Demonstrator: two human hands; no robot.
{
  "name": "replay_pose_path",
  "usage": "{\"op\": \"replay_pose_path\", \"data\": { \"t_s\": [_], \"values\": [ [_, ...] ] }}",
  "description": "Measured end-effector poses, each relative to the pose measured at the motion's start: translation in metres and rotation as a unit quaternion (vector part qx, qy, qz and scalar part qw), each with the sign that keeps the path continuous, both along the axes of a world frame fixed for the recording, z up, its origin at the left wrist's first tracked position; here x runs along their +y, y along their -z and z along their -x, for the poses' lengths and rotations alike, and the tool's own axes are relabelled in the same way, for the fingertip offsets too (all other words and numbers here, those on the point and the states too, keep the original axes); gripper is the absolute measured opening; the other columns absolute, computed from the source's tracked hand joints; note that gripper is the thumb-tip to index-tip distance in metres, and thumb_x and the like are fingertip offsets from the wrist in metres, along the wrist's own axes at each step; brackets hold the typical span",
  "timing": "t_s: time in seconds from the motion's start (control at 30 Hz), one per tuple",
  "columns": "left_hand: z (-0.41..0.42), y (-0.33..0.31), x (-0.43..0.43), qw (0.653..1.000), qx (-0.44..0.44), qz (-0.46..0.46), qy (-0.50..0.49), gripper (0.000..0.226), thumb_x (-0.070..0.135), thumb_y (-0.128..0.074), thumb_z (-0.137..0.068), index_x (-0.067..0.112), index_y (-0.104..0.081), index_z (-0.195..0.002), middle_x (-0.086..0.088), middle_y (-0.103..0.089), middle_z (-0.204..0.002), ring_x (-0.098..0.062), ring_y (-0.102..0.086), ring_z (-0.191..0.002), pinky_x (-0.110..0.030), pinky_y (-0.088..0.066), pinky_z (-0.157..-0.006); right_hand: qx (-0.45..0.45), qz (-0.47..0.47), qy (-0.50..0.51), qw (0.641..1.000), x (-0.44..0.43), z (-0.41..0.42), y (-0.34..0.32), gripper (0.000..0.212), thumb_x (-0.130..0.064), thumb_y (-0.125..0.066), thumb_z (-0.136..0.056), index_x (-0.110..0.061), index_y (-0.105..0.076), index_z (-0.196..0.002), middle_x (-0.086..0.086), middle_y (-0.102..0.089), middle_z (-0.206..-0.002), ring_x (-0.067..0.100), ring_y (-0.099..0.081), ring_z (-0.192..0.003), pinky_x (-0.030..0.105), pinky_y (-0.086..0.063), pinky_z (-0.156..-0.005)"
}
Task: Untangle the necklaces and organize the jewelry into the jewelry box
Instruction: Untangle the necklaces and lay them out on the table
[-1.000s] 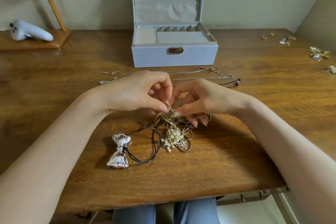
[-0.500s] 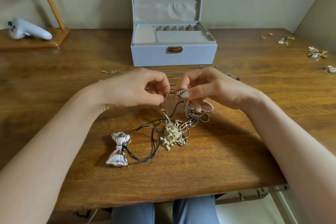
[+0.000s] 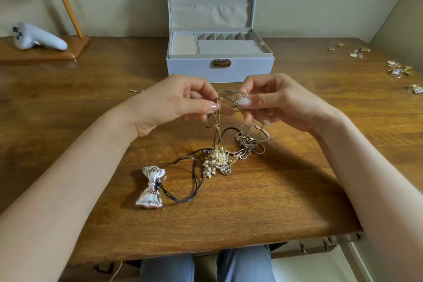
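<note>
The left hand (image 3: 174, 103) and right hand (image 3: 272, 103) each pinch strands of the tangled necklaces (image 3: 231, 144), lifting them above the table (image 3: 251, 213).

No text, label, brand, number or sign legible anywhere. Jewelry box (image 3: 194, 68): plain grey front and lid lining, no lettering readable. White controller (image 3: 39, 38) at far left: buttons too small to make out any marks. Desk (image 3: 251, 201): bare wood grain, nothing written.
</note>
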State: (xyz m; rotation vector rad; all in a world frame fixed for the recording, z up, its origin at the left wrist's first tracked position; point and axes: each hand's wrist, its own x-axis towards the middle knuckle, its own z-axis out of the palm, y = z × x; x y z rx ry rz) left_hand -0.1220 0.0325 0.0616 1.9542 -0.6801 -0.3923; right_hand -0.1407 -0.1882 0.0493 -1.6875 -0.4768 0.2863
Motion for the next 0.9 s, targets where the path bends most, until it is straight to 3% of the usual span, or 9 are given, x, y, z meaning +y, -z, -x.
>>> {"op": "replay_pose_path", "data": {
  "t_s": [0.1,0.2,0.33,0.53,0.67,0.77,0.9],
  "values": [
    [0.000,0.000,0.000,0.998,0.042,0.025,-0.026,0.004,0.010,-0.062,-0.084,0.013,-0.061,-0.088,0.006,-0.065,-0.062,0.000,-0.053,-0.055,-0.011,-0.041,-0.051,-0.020,0.011,0.019,1.000,-0.003,-0.002,0.000,0.009,-0.012,-0.072,-0.071,-0.013,-0.069,-0.079,0.012,-0.064,-0.071,0.011,-0.044,-0.042,0.016,-0.030,-0.038],
    [0.000,-0.002,0.001,0.997,0.071,0.034,-0.007,0.005,0.010,-0.060,-0.085,0.010,-0.060,-0.091,-0.003,-0.073,-0.080,-0.002,-0.052,-0.056,-0.011,-0.041,-0.051,-0.031,0.046,0.026,0.998,-0.005,-0.003,0.001,0.018,-0.008,-0.071,-0.067,-0.012,-0.069,-0.085,0.010,-0.067,-0.077,0.011,-0.048,-0.043,0.016,-0.034,-0.038],
    [-0.002,-0.002,0.004,0.996,0.088,0.023,0.006,0.006,0.011,-0.058,-0.086,0.011,-0.062,-0.091,0.001,-0.067,-0.068,-0.004,-0.052,-0.058,-0.012,-0.043,-0.053,-0.010,0.071,0.003,0.997,-0.011,-0.003,0.000,0.028,-0.004,-0.069,-0.068,-0.002,-0.065,-0.096,0.008,-0.071,-0.076,0.013,-0.058,-0.045,0.019,-0.043,-0.040],
    [-0.005,-0.005,0.009,0.996,0.075,-0.021,0.030,0.014,0.021,-0.059,-0.082,0.013,-0.066,-0.091,0.005,-0.062,-0.067,-0.007,-0.052,-0.064,-0.015,-0.047,-0.062,-0.033,0.167,0.048,0.984,-0.020,-0.006,0.000,0.016,0.002,-0.068,-0.074,0.000,-0.069,-0.090,0.032,-0.065,-0.078,0.016,-0.062,-0.049,0.020,-0.047,-0.044],
    [0.001,-0.007,0.008,0.992,0.036,-0.086,0.085,0.022,0.034,-0.059,-0.076,0.019,-0.071,-0.085,0.007,-0.065,-0.071,-0.004,-0.056,-0.068,-0.015,-0.047,-0.065,-0.061,0.204,0.053,0.976,-0.021,-0.004,-0.003,0.014,-0.009,-0.072,-0.075,-0.004,-0.072,-0.087,0.011,-0.063,-0.065,0.011,-0.054,-0.050,0.018,-0.043,-0.048],
    [0.004,-0.001,0.003,0.985,0.007,-0.141,0.101,0.023,0.041,-0.060,-0.077,0.022,-0.072,-0.083,0.010,-0.066,-0.075,0.001,-0.056,-0.067,-0.015,-0.046,-0.065,-0.056,0.311,0.007,0.949,-0.018,-0.003,0.000,0.028,-0.025,-0.081,-0.064,-0.016,-0.072,-0.089,0.000,-0.053,-0.063,0.004,-0.044,-0.053,0.016,-0.035,-0.051],
    [0.003,0.007,-0.003,0.989,-0.028,-0.129,0.062,0.021,0.034,-0.072,-0.074,0.022,-0.065,-0.089,0.014,-0.062,-0.075,0.008,-0.052,-0.062,-0.009,-0.042,-0.059,-0.045,0.394,-0.012,0.918,-0.012,-0.006,0.009,0.026,-0.021,-0.084,-0.064,-0.023,-0.066,-0.082,-0.012,-0.049,-0.057,-0.001,-0.041,-0.050,0.015,-0.032,-0.051]
  ]
}}
